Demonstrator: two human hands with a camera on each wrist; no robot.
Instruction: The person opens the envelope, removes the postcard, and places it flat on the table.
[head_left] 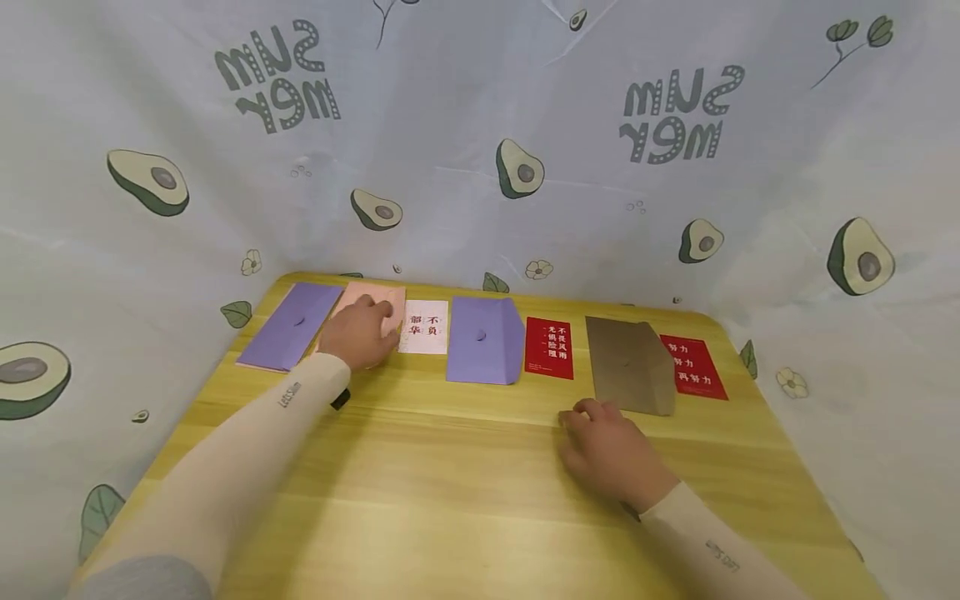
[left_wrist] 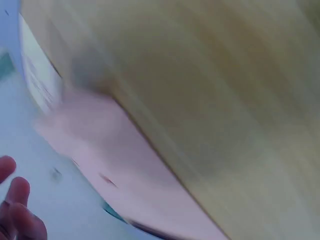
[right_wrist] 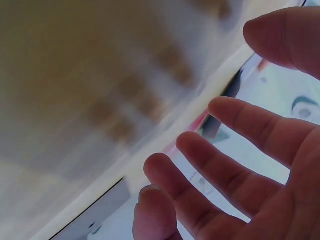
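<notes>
My left hand (head_left: pixel 358 332) is over the pink envelope (head_left: pixel 380 295) at the back left and covers part of it. In the left wrist view its fingertips (left_wrist: pixel 20 192) are loosely bent and hold nothing, with the pink envelope (left_wrist: pixel 135 165) blurred beyond them. A white card (head_left: pixel 424 327) with dark characters lies just right of that hand. The right hand (head_left: pixel 617 457) hovers above the table in front of the brown envelope (head_left: pixel 626 362). Its fingers (right_wrist: pixel 250 117) are spread and slightly bent in the right wrist view, with nothing between them.
One purple envelope (head_left: pixel 288 325) lies at the far left, another purple envelope (head_left: pixel 480 346) mid-row with its flap rightward. A red card (head_left: pixel 549 350) sits beside it; a second red card (head_left: pixel 697 371) lies partly under the brown flap. Behind the yellow wooden table (head_left: pixel 450 483) hangs a printed curtain (head_left: pixel 450 100).
</notes>
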